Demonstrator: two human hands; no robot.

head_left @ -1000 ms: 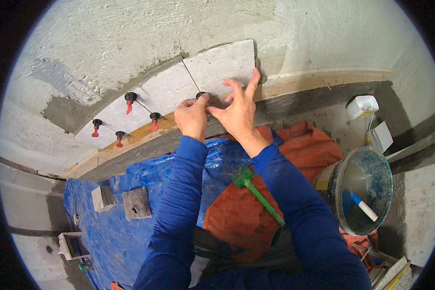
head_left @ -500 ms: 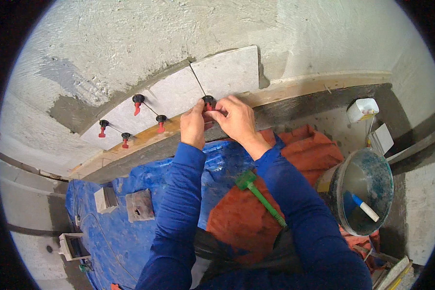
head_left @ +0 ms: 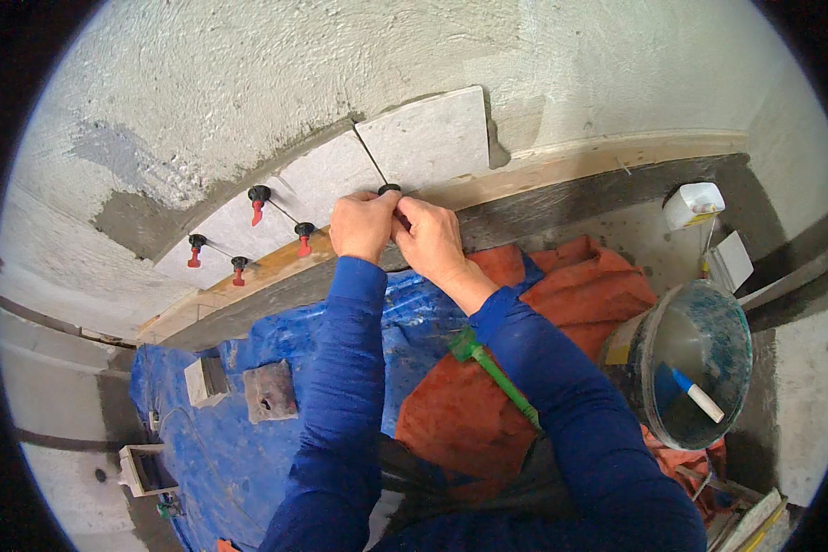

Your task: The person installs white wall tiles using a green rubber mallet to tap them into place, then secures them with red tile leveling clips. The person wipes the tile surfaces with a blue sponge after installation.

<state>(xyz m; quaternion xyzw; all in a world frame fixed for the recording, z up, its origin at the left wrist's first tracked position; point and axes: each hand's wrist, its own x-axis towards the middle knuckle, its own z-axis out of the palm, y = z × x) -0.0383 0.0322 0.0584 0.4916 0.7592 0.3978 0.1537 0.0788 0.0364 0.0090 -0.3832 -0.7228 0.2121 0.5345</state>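
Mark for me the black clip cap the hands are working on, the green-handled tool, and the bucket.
black clip cap (head_left: 389, 189), head view, its top just above the fingers.
green-handled tool (head_left: 506, 385), head view, middle of the handle.
bucket (head_left: 743, 345), head view, right rim.

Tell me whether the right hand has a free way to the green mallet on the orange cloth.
Probably yes: the right hand is up at the tile clip, but the green mallet lies uncovered on the orange cloth beside that forearm.
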